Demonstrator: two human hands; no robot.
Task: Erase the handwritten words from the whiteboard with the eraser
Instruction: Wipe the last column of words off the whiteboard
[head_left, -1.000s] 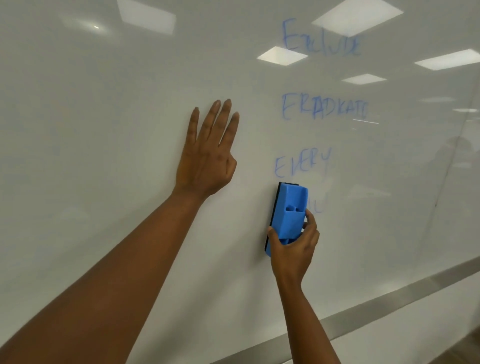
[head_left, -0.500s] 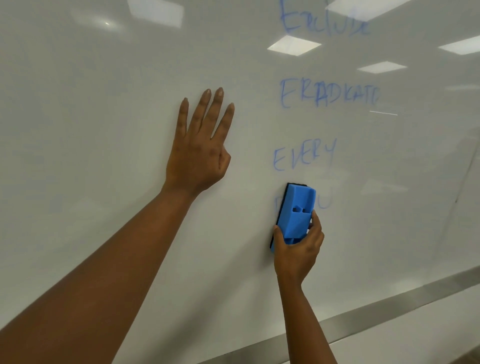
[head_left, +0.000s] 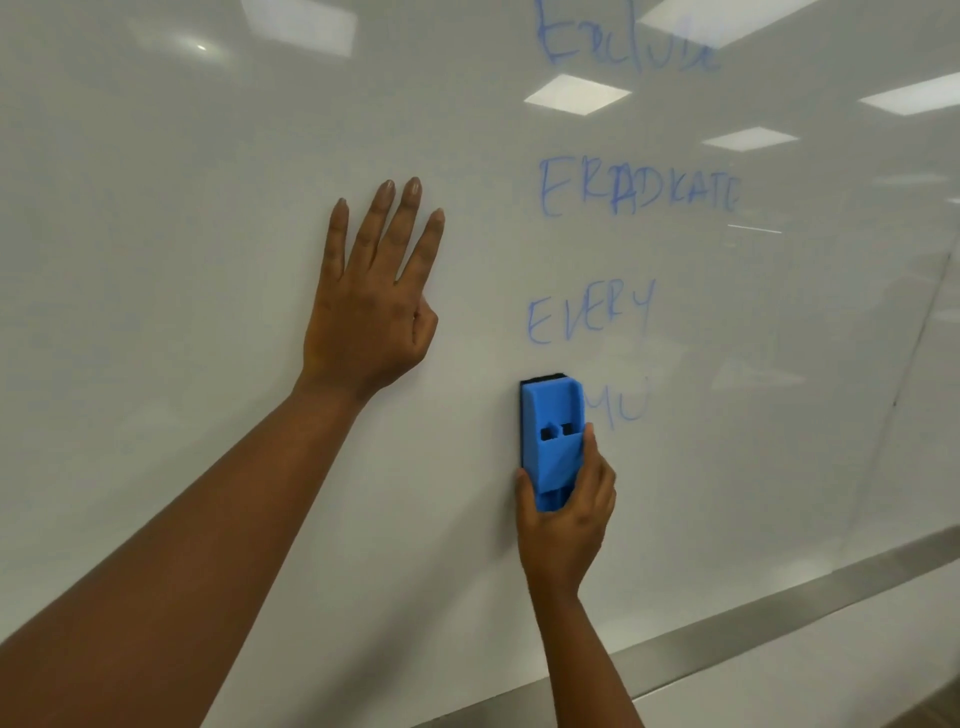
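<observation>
Blue handwritten words on the glossy white whiteboard read "ERADKATE" and "EVERY"; the top word is blurred.

Square ceiling lights glare as reflections; a grey metal rail runs along below

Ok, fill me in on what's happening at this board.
A person is wiping blue handwriting off a glossy white whiteboard. The right hand grips a blue plastic eraser against a half-erased bottom word. The left hand rests flat on the board. EVERY, ERADICATE and a top word remain.
</observation>
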